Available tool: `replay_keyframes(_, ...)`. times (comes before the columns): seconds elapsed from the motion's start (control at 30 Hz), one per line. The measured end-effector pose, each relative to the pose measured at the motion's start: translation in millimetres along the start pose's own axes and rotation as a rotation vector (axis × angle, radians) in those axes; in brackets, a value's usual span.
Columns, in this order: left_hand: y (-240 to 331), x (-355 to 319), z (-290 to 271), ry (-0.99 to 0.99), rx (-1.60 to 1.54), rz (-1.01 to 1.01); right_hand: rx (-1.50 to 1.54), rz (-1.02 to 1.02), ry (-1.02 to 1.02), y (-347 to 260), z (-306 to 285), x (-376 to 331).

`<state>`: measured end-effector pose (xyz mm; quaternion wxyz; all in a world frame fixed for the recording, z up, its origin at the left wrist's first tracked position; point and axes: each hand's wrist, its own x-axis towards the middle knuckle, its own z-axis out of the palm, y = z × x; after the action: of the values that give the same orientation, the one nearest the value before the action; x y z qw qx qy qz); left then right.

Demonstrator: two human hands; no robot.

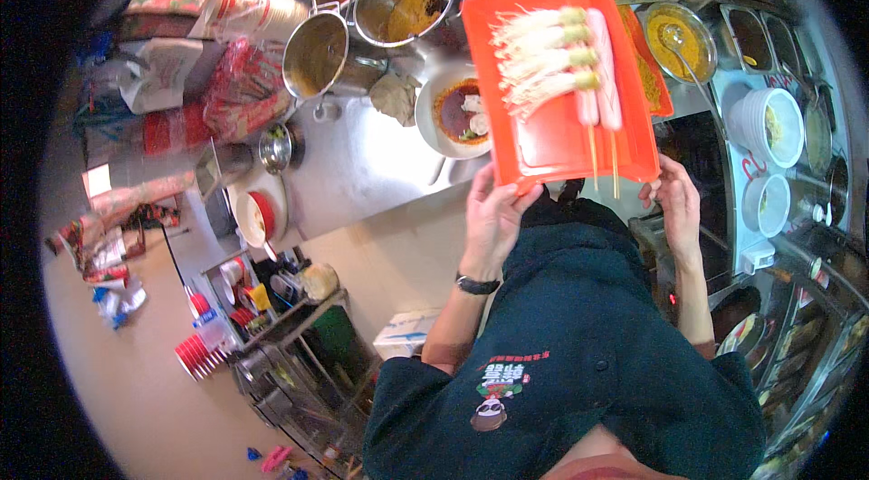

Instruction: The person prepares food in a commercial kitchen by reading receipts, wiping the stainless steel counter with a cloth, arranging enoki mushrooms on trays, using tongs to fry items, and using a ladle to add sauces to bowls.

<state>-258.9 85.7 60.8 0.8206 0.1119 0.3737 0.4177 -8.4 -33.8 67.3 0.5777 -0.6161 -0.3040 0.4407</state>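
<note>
Both arms reach forward: the left hand and right hand grip the near edge of a rectangular orange plastic tray, fingers curled underneath it.

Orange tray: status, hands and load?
Left hand and right hand both grip the orange tray at its near edge. Skewers lie on it. White bowl of red sauce partly under the tray.
</note>
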Motion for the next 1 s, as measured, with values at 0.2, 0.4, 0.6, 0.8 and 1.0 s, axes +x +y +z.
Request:
replay_keyframes(0.2, -108, 38, -70, 0.053, 0.059, -0.024, -0.278, 0.170, -0.016, 75, -28, 21)
replay_keyframes(0.4, -147, 100, -121, 0.052, 0.006, -0.049, -0.264, 0.202, -0.037, 146, -33, 70)
replay_keyframes(0.6, -147, 135, -161, -0.001, -0.024, 0.024, -0.285, 0.164, -0.085, 183, -20, 105)
replay_keyframes(0.8, -117, 130, -158, 0.121, -0.116, 0.013, -0.423, 0.122, -0.107, 225, 2, 123)
replay_keyframes(1.0, -94, 130, -166, 0.260, 0.418, 0.011, -1.185, -0.327, 0.083, 163, 63, 110)
